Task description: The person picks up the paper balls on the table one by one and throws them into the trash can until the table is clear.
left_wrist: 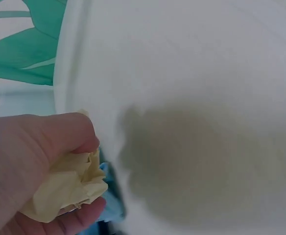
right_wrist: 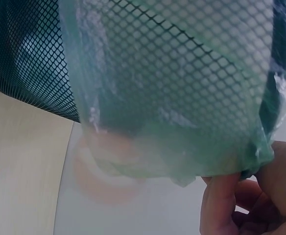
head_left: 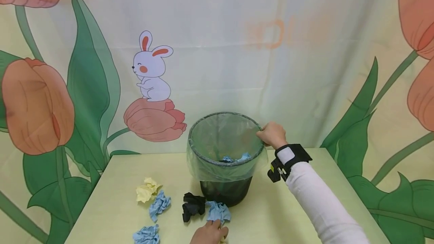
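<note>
My right hand [head_left: 272, 134] grips the rim of a black mesh waste bin [head_left: 225, 189] at its right side, pinching the green bag [head_left: 217, 174] that lines it. In the right wrist view the thumb and fingers close round the bagged rim. Crumpled blue paper [head_left: 244, 157] shows inside the bin. At the table's front, my left hand [head_left: 210, 233] holds a crumpled yellow paper ball [left_wrist: 67, 186], clearest in the left wrist view. Its fingertips reach a crumpled blue paper [head_left: 218, 212] in front of the bin; whether they grip it cannot be told. Beside that lies a crumpled black paper [head_left: 193, 206].
On the table's left lie a yellow paper ball [head_left: 148, 190], a blue one [head_left: 159, 205] and another blue ball [head_left: 146, 235] nearer the front. The pale table [head_left: 118, 176] ends at a printed cloth backdrop [head_left: 220, 67] with tulips and a rabbit.
</note>
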{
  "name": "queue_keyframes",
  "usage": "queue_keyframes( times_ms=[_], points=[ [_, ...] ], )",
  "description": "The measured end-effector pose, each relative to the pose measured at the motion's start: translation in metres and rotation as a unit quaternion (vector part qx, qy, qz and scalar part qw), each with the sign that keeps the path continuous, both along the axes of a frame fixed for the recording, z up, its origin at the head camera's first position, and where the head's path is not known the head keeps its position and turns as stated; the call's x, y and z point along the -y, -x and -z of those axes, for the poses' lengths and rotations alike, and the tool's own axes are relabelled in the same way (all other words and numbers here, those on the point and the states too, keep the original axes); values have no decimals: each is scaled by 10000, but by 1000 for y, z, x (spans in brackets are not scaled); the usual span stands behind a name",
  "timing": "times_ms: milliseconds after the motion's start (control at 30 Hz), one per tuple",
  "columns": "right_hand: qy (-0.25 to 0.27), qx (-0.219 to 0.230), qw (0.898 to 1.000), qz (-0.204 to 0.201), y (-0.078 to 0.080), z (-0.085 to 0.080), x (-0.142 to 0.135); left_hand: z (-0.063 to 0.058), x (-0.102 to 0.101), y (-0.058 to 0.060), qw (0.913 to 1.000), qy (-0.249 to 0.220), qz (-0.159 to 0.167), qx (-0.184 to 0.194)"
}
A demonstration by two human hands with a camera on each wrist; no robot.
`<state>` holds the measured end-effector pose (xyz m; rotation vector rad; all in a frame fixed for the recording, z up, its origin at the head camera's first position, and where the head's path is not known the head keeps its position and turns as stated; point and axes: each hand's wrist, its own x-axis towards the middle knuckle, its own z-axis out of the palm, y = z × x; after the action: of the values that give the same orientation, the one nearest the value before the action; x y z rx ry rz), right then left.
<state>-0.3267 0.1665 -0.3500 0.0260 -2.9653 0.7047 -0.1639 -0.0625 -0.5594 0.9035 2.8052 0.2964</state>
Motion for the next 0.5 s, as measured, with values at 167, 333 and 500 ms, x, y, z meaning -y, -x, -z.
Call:
queue_keyframes(
  times_ms=[167, 333, 500],
  points=[
    [-10, -20, 10000, -28, -1, 0, -1, -17, 3, 4, 9984, 263, 445, -247],
    [-13, 18, 10000, -26, 0, 0, -1, -37, 8, 8, 9944, 311, 897, -455],
    [-22, 56, 10000, -28, 1, -1, -1, -64, 11, 12, 9858, 133, 1251, -1113]
  ],
)
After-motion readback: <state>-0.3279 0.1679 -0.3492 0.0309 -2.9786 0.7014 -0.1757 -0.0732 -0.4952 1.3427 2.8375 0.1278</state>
